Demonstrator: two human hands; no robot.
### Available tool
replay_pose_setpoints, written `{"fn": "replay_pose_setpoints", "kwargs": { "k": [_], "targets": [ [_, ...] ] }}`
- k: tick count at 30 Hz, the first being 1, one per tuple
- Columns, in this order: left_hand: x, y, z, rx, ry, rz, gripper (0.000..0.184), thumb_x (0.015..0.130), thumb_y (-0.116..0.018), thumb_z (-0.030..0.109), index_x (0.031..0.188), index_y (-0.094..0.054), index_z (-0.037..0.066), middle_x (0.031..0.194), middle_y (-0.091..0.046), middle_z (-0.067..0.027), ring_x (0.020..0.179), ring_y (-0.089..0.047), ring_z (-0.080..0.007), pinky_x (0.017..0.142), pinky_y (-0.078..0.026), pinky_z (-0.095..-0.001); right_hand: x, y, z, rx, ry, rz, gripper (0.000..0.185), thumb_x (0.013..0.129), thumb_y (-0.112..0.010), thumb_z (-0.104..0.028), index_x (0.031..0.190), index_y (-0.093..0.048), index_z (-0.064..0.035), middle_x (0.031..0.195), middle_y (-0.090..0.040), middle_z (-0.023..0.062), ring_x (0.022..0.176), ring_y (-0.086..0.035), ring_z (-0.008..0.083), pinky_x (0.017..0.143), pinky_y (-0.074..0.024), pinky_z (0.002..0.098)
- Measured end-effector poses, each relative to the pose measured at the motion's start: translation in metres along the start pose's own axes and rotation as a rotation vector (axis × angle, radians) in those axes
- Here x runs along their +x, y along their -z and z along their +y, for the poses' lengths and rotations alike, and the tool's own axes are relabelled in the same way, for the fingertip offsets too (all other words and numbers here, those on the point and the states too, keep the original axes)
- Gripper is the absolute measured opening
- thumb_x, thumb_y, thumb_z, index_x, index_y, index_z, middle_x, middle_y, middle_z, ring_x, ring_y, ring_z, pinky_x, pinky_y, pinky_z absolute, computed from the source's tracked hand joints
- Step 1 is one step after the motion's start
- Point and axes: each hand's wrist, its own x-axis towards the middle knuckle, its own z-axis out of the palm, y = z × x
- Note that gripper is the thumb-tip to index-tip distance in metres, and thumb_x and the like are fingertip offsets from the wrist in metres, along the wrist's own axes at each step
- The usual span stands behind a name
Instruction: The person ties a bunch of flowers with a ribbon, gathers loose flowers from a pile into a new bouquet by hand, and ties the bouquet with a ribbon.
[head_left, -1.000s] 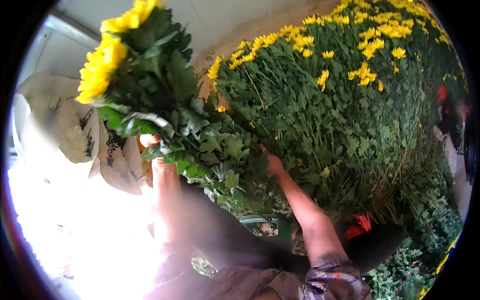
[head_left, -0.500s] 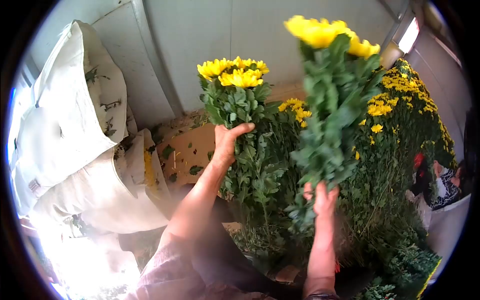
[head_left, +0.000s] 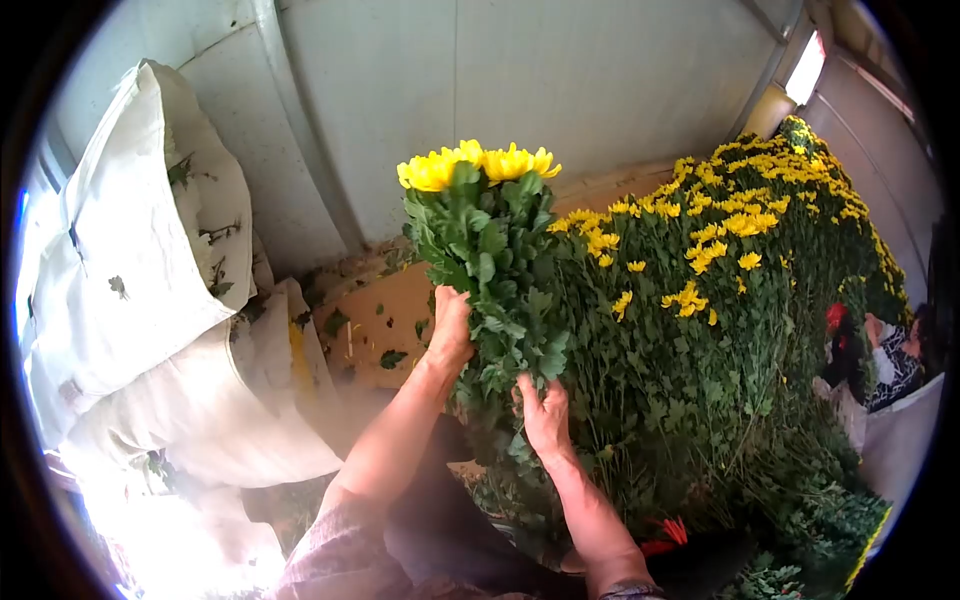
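Observation:
A bunch of yellow flowers with dense green leaves point(head_left: 485, 230) stands upright in front of me. My left hand point(head_left: 452, 325) grips its stems from the left, fingers partly hidden behind the leaves. Lower down, my right hand point(head_left: 543, 408) is closed around the stems at the right side of the same bunch. To the right, a large pile of yellow flowers point(head_left: 690, 340) lies with its blooms toward the wall.
White sacks point(head_left: 120, 270) with leaf scraps stand at the left. Brown cardboard point(head_left: 375, 315) lies behind my left arm. A pale panel wall point(head_left: 380, 110) closes off the back. Another person point(head_left: 895, 360) is partly visible at the far right. Something red point(head_left: 665, 535) lies near my right forearm.
My right hand has moved left and down, bringing its separate bunch against the one in my left hand. The two now form one bunch. Earlier, the view was turned further right.

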Motion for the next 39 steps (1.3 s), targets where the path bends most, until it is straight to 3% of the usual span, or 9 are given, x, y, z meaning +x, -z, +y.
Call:
{"fn": "replay_pose_setpoints", "kwargs": {
  "k": [4,11,12,14,22,25,28,30,39],
  "targets": [
    [-0.001,0.022,0.016,-0.250,0.320,-0.248,0.042,0.082,-0.058,0.027,0.118,-0.054,0.004,0.106,-0.062,-0.0079,0.094,-0.060,-0.0230,0.084,-0.048,-0.0396,-0.005,-0.004,-0.023,0.019,-0.179,-0.055,0.026,0.094,-0.057,-0.027,0.098,-0.059,-0.0014,0.077,-0.061,0.0045,0.066,-0.057,0.0095,0.053,-0.0477,0.0259],
    [-0.029,-0.027,0.032,0.239,0.081,-0.172,0.068,0.068,-0.080,0.012,0.126,-0.047,-0.001,0.114,-0.059,-0.0113,0.105,-0.056,-0.0236,0.095,-0.044,-0.0371,-0.002,-0.001,-0.003,-0.390,0.063,-0.098,0.033,0.093,-0.058,-0.026,0.106,-0.060,0.0035,0.093,-0.067,0.0188,0.079,-0.064,0.0359,0.073,-0.0488,0.0395],
    [-0.031,-0.032,0.037,0.274,0.130,-0.164,0.065,0.068,-0.079,0.013,0.124,-0.049,0.000,0.110,-0.060,-0.0119,0.100,-0.059,-0.0236,0.091,-0.047,-0.0362,-0.001,-0.002,-0.003,-0.501,0.211,-0.080,0.036,0.097,-0.046,-0.029,0.081,-0.062,-0.0012,0.063,-0.059,0.0162,0.054,-0.057,0.0315,0.051,-0.0431,0.0444],
    [-0.028,-0.028,0.033,0.329,0.136,-0.187,0.063,0.068,-0.076,0.010,0.123,-0.049,-0.001,0.110,-0.061,-0.0120,0.098,-0.060,-0.0230,0.087,-0.049,-0.0359,0.000,0.002,-0.016,-0.378,-0.005,-0.145,0.033,0.096,-0.051,-0.030,0.082,-0.062,-0.0014,0.056,-0.056,0.0159,0.048,-0.055,0.0323,0.045,-0.0417,0.0433],
    [-0.032,-0.041,0.029,0.376,0.132,-0.075,0.038,0.067,-0.071,0.022,0.097,-0.065,-0.001,0.089,-0.066,-0.0103,0.078,-0.063,-0.0230,0.071,-0.052,-0.0352,0.039,0.057,-0.031,-0.714,0.321,-0.358,0.058,0.080,-0.062,-0.060,0.106,-0.068,-0.0085,0.061,-0.064,0.0061,0.049,-0.061,0.0202,0.048,-0.0526,0.0356],
    [-0.020,-0.018,0.032,0.302,0.157,-0.024,0.035,0.066,-0.071,0.025,0.092,-0.065,0.003,0.087,-0.066,-0.0105,0.074,-0.063,-0.0241,0.067,-0.053,-0.0370,0.098,0.122,0.052,-0.742,0.376,0.195,0.025,0.087,-0.061,-0.014,0.110,-0.063,-0.0049,0.109,-0.065,0.0158,0.096,-0.064,0.0254,0.078,-0.0534,0.0384],
    [-0.009,-0.004,0.031,0.264,0.151,0.026,0.036,0.066,-0.071,0.029,0.092,-0.065,0.004,0.083,-0.065,-0.0089,0.071,-0.061,-0.0238,0.065,-0.052,-0.0370,0.123,0.220,0.167,-1.367,-0.009,0.538,0.050,0.086,-0.067,-0.025,0.127,-0.049,-0.0011,0.113,-0.060,0.0185,0.104,-0.058,0.0335,0.091,-0.0469,0.0461],
    [-0.001,0.008,0.027,0.256,0.191,-0.052,0.037,0.066,-0.070,0.030,0.092,-0.064,0.004,0.083,-0.064,-0.0086,0.072,-0.061,-0.0234,0.065,-0.051,-0.0365,0.106,0.253,0.181,-1.331,-0.460,0.208,0.055,0.087,-0.067,-0.027,0.132,-0.047,-0.0030,0.122,-0.056,0.0207,0.111,-0.054,0.0357,0.099,-0.0412,0.0469],
    [-0.004,0.002,0.019,0.242,0.167,-0.059,0.033,0.066,-0.071,0.025,0.090,-0.063,0.004,0.083,-0.063,-0.0079,0.074,-0.060,-0.0220,0.067,-0.051,-0.0344,0.095,0.302,0.169,-0.553,-0.339,0.246,0.047,0.098,-0.048,-0.031,0.135,-0.047,-0.0013,0.138,-0.047,0.0194,0.128,-0.045,0.0293,0.106,-0.0344,0.0356]
  ]
}}
